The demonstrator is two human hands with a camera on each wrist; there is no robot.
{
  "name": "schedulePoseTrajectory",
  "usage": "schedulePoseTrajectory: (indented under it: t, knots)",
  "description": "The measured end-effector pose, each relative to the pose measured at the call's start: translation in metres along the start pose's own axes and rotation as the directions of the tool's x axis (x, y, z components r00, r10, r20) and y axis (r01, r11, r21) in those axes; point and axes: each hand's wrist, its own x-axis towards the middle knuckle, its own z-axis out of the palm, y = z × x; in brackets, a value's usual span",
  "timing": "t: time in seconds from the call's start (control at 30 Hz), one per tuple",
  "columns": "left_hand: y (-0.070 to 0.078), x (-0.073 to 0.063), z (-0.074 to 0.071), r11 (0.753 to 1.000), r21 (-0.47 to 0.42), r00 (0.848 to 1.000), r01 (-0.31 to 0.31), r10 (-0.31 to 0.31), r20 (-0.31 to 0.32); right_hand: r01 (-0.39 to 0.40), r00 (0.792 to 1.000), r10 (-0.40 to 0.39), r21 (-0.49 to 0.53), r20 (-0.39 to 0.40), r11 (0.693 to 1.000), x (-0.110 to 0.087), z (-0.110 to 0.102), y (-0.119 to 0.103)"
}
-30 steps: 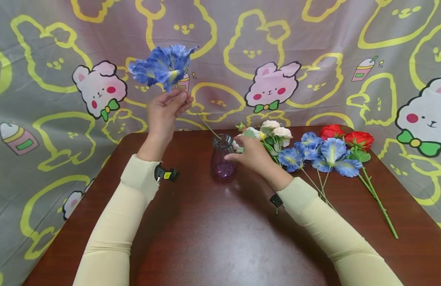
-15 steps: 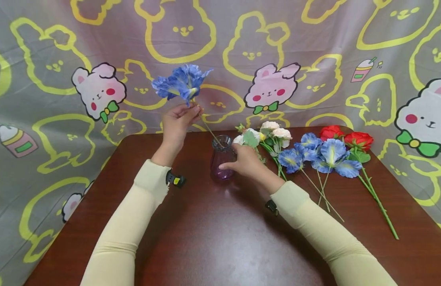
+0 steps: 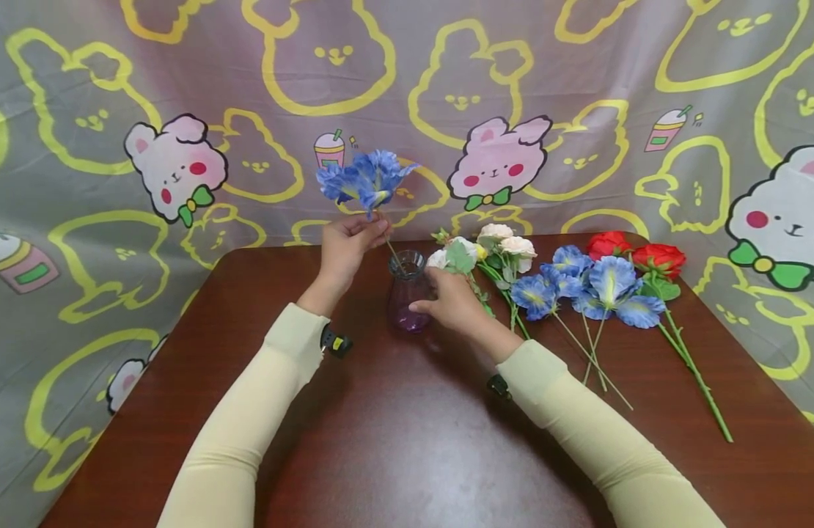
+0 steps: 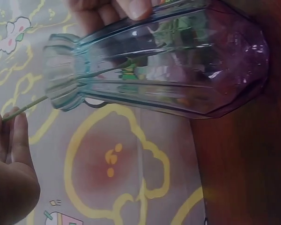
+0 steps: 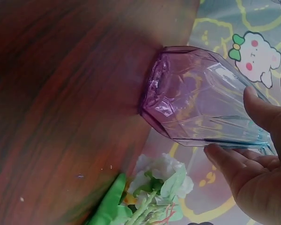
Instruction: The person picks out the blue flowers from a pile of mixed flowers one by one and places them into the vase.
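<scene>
My left hand (image 3: 344, 253) pinches an artificial blue iris (image 3: 370, 180) by its thin stem, just below the bloom. The stem slants down to the right through the mouth of a glass vase (image 3: 405, 304), teal at the neck and purple at the base. In the left wrist view, part of the green stem (image 4: 35, 101) shows between the fingers and the rim, and the lower part runs on inside the glass. My right hand (image 3: 463, 302) holds the upright vase from the right; in the right wrist view its thumb and fingers (image 5: 225, 164) lie on either side of the glass.
To the right on the brown table (image 3: 407, 440) lie cream-white roses (image 3: 512, 246), several blue irises (image 3: 614, 282) and red flowers (image 3: 658, 260) with a long green stem. A patterned cloth (image 3: 380, 44) hangs behind the table's far edge.
My left hand has moved down and to the right with the iris, and the stem has slid into the vase. My right hand has come down from beside the neck to grip the vase.
</scene>
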Motion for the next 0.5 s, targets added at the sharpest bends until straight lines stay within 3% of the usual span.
schedulePoseTrajectory:
  t: [0.2,0.5]
  knots:
    - [-0.010,0.000,-0.001,0.999,-0.024,1.000,0.022,-0.021,0.010,0.004,1.000,-0.003,0.095,-0.005,0.995,-0.001,0.004,0.002]
    - [-0.025,0.000,0.001,0.997,0.016,0.997,0.075,-0.076,0.025,-0.033,0.999,0.032,0.073,0.006,0.997,-0.003,0.005,0.000]
